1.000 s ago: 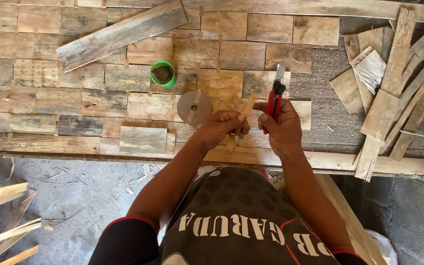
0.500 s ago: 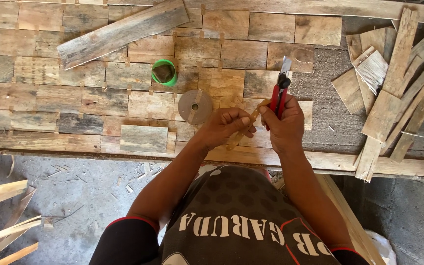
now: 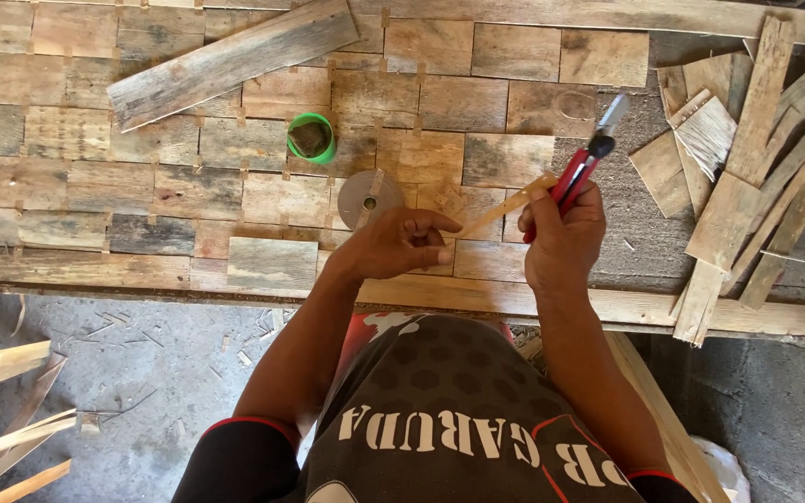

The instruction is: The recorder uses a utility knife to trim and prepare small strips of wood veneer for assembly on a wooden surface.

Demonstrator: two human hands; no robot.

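Now wood strip (image 3: 505,207) slanting up-right, left hand (image 3: 402,244)

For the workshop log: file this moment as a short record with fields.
Left hand: left hand pinches the near end of a thin wooden strip
Right hand: right hand grips a red-handled utility knife, blade pointing away, against the strip
Work surface: panel of wooden tiles
On the panel: green cup, grey disc, loose plank
To the right: pile of wood offcuts
Floor: concrete with shavings
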